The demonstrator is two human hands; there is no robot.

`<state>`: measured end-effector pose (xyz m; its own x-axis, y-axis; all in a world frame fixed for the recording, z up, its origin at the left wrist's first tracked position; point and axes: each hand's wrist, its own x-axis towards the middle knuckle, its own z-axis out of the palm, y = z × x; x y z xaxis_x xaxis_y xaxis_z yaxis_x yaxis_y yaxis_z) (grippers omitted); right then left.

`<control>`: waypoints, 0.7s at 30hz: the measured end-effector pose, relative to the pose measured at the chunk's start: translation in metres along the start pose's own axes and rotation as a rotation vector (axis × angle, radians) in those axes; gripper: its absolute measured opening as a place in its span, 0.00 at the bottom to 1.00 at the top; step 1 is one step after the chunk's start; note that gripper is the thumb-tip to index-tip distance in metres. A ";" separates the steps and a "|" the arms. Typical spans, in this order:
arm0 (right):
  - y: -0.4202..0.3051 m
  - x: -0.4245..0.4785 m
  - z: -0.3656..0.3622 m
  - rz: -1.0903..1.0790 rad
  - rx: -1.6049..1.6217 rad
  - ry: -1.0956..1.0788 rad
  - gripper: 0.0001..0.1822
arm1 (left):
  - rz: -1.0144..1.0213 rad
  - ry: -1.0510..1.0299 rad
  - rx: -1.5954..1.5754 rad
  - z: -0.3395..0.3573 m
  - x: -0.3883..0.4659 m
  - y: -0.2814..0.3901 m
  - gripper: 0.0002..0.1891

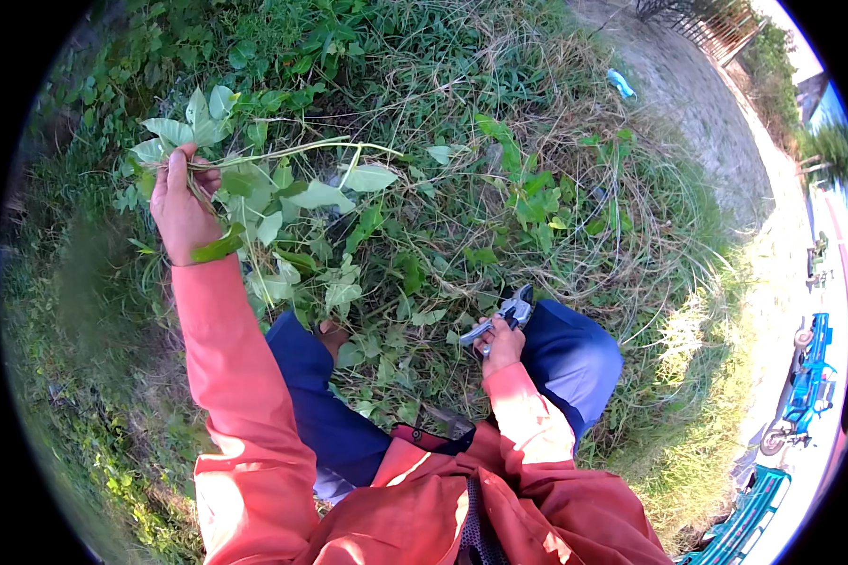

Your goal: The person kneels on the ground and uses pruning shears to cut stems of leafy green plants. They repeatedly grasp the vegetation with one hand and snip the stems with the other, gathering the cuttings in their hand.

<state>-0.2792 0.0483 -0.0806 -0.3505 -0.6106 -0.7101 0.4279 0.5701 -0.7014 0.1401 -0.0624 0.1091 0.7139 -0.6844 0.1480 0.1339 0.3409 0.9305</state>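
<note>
My left hand [184, 205] is raised at the upper left, its fingers closed around a bunch of leafy green vine stems [283, 150]. Broad leaves fan out above the fingers, while longer stems stretch to the right and hang down over the undergrowth. Beside my bent right knee, my right hand [502, 344] grips a pair of metal pruning shears [514, 308], whose head points up and to the right. Whether the blades are apart cannot be told. Leafy vines and grass [403, 296] cover the ground between my knees.
Dry stems and grass [608, 212] lie tangled to the right. A pale blue item [620, 83] rests at the edge of a bare dirt strip [699, 120]. Farther right stand a blue three-wheeled vehicle [813, 381] and a green metal frame or cart [745, 515], with a fence [721, 32] at the top.
</note>
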 end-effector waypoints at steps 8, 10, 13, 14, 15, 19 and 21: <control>-0.010 -0.033 0.080 -0.039 -0.527 -0.724 0.07 | 0.072 -0.222 0.488 0.012 -0.017 -0.014 0.12; 0.007 -0.028 0.110 0.188 -0.589 -0.860 0.08 | 0.078 -0.246 0.516 0.022 -0.023 -0.016 0.12; 0.044 0.013 0.117 0.234 -0.909 -0.846 0.11 | 0.105 -0.201 0.448 0.014 -0.014 -0.009 0.11; 0.047 0.045 0.100 0.205 -1.033 -0.766 0.13 | 0.127 -0.160 0.396 0.011 -0.010 -0.009 0.11; 0.043 0.090 0.073 0.118 -1.141 -0.595 0.14 | 0.150 -0.125 0.335 0.011 -0.007 -0.010 0.11; -0.107 0.240 -0.084 -0.084 -0.243 0.395 0.04 | 0.215 -0.130 0.428 0.009 -0.006 -0.030 0.11; -0.157 0.231 -0.077 0.314 -0.003 0.323 0.07 | 0.234 -0.108 0.515 -0.023 -0.002 -0.020 0.11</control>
<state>-0.4918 -0.1397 -0.1389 -0.4459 -0.2051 -0.8713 0.5530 0.7023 -0.4483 0.1517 -0.0534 0.0823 0.6066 -0.6996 0.3776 -0.3906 0.1514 0.9080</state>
